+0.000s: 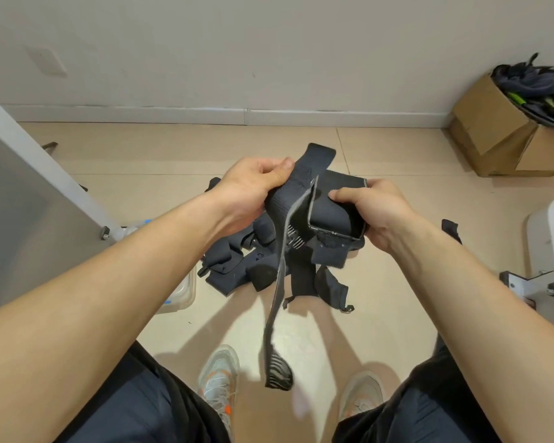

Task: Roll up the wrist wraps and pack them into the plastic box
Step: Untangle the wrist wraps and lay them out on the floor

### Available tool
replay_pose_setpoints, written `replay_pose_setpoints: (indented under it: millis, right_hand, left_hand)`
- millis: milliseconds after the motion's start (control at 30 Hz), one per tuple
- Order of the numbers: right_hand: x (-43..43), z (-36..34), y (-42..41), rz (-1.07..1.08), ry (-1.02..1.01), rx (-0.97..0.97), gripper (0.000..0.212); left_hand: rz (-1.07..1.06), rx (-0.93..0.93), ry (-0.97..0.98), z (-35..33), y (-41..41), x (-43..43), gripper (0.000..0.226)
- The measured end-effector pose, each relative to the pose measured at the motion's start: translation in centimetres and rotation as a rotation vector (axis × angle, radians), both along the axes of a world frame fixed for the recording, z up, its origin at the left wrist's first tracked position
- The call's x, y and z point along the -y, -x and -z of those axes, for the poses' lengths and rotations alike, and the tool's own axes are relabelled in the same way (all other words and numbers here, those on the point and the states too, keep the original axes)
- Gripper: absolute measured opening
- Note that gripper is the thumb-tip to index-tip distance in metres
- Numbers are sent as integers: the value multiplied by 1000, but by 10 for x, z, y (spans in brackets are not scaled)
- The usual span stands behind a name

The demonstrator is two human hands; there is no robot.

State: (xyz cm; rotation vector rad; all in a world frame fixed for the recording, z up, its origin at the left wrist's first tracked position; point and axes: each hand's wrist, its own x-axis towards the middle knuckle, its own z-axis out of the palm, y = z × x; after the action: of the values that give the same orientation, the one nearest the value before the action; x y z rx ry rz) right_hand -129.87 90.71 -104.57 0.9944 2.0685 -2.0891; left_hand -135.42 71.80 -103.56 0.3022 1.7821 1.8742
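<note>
Wrap (301, 199) is up in the air in both hands, right over the pile (231, 263) of other dark wraps on the floor (397, 298). My left hand (250, 190) pinches the upper end, fingers curled round it, and the right hand (375, 209) grips the folded part, thumb on top. The loose end hangs down with grey stripes on it, any print too blurry to read. Mostly hidden under the left forearm is the box (183, 292).

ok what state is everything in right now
held wrist wrap, partly rolled, tail hanging down
left hand, gripping its upper end
right hand, gripping the rolled part
wrist wrap pile, loose, unrolled
plastic box, mostly hidden, contents unclear
cardboard box, open
</note>
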Motion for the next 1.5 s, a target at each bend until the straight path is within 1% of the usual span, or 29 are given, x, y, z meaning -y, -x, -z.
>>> replay_pose_setpoints:
  millis: [67,100,133,200,233,267,333,367,433,500,533,633,700,767,833,867,900,933,1067,1133,1233,1333,1433,1500]
  right_hand:
    - [-1,-5,-1,14,83,2,32]
    - [-1,-8,-1,22,157,-4,25]
    - [0,-10,-2,31,240,-14,23]
    - [-1,-13,-2,68,369,-57,35]
    - [-1,-15,-2,79,406,-73,37]
    - [0,-17,-3,69,435,-82,30]
    - [1,-20,-3,45,492,-84,9]
    - [1,-21,-3,38,529,-86,4]
    - [-1,-21,-2,25,593,-97,6]
    - [-3,-21,-1,-16,573,-97,11]
    - [-4,-21,-1,-53,506,-79,13]
    - [-10,-21,-6,-188,97,20,23]
    - [-16,-21,-9,-307,-128,21,35]
    - [-24,-19,-12,-410,-415,-74,46]
    - [-26,-17,-13,-469,-755,-298,61]
    - [-24,-16,-13,-493,-855,-423,67]
    - [-20,-16,-12,-513,-903,-519,69]
    - [-15,-16,-12,-531,-926,-587,67]
    - [0,-17,-6,-560,-1020,-728,36]
    - [0,-19,-6,-556,-1068,-761,29]
    - [2,-22,-7,-578,-1160,-808,29]
    - [7,-26,-9,-582,-1292,-852,23]
    - [9,-30,-12,-569,-1388,-843,25]
    - [7,-31,-13,-599,-1364,-797,22]
  left_hand:
    - [70,45,-31,0,-1,3,25]
    - [115,64,-28,2,-1,6,23]
    - [160,93,-16,3,-3,8,22]
    - [215,131,24,8,-5,12,26]
    - [221,140,23,11,-6,11,27]
    - [208,151,-2,12,-9,9,27]
    - [150,162,-77,10,-11,4,22]
    - [119,159,-102,8,-11,2,21]
    - [78,154,-119,7,-8,0,18]
    - [44,146,-76,8,-7,-1,16]
    - [23,145,-55,9,-6,-2,16]
    - [-47,147,-41,6,-4,-2,20]
    - [-76,171,-64,0,-1,0,26]
    - [-101,207,-90,-5,1,2,30]
    - [-116,253,-117,-8,2,4,24]
    - [-118,281,-131,-9,2,5,21]
    - [-119,310,-147,-10,2,5,19]
    - [-119,335,-161,-11,2,5,18]
    - [-100,385,-139,-12,0,8,17]
    - [-89,414,-134,-14,-2,9,18]
    - [-88,465,-147,-16,-3,11,19]
    - [-88,482,-147,-19,-3,14,20]
    - [-80,492,-142,-21,-2,17,22]
    - [-86,497,-117,-21,-1,18,22]
